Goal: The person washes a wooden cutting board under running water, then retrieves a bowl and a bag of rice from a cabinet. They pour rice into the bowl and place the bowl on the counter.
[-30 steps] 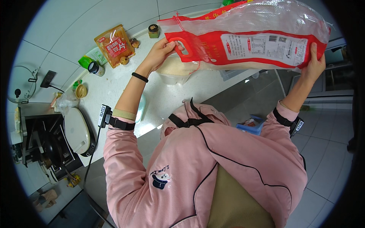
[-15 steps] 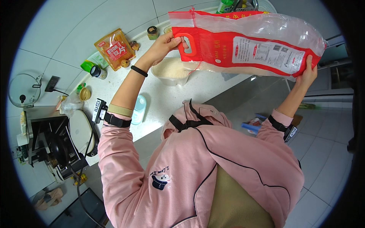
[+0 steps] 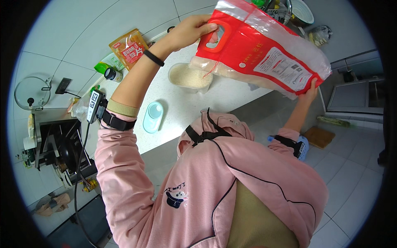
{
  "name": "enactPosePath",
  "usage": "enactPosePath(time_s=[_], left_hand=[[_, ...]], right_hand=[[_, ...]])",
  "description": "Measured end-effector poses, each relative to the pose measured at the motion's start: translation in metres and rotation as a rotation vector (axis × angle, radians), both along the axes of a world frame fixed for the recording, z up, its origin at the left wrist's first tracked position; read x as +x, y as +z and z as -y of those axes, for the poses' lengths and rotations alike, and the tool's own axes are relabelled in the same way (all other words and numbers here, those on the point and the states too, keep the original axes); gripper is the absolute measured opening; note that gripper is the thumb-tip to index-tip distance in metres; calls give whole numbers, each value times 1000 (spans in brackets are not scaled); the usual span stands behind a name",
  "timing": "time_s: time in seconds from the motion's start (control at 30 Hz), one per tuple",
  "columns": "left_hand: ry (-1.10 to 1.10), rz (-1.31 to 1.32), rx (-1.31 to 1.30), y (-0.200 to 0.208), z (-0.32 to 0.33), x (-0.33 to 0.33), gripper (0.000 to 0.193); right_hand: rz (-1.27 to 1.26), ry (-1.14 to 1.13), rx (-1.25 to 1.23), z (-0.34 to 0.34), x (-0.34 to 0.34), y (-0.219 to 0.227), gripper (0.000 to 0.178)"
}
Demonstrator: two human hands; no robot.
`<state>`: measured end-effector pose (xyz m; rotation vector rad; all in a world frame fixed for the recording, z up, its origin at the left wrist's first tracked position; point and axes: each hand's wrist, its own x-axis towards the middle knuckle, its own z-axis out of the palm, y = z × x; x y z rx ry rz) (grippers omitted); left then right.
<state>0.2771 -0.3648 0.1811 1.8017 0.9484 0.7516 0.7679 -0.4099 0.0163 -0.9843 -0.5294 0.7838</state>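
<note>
A red and clear plastic bag of rice (image 3: 244, 58) hangs slanted over the counter, its handle end higher and farther off. My left hand (image 3: 194, 29) is closed on the bag beside its red handle cutout, some fingers hidden behind the plastic. At the opposite end, my right hand (image 3: 308, 96) grips a lower corner of the bag. White rice shows in the bag's lower part. Partly beneath the handle end stands a clear container (image 3: 198, 87) holding rice. Nearer to me, a pale blue lid (image 3: 152, 123) lies flat on the counter.
An orange food pouch (image 3: 131, 49) and a dark-lidded jar (image 3: 112, 74) stand by the tiled wall. The white counter (image 3: 178, 107) ends in front of me. Far right are a dish basket (image 3: 301, 14) and bowls. A black pan (image 3: 68, 153) sits at left.
My left hand has moved away and to the right, lifting the bag's handle end. My right hand has come nearer and left, so the bag slants more. The rice container shows more fully.
</note>
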Motion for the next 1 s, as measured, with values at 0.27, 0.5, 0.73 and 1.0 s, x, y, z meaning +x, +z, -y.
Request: enactPosePath(time_s=[0.27,0.5,0.73,1.0], left_hand=[[-81,-141,49,66,-38,45,28],[-99,-240,342,125,-66,125,28],[-177,-451,639,147,-55,177,29],[-202,-561,792,113,-79,158,23]], right_hand=[[-418,170,-147,1,-55,-67,71],[-651,244,-87,-21,-108,-115,79],[-745,403,-293,-42,-133,-132,80],[-563,277,-448,-25,-107,-146,67]])
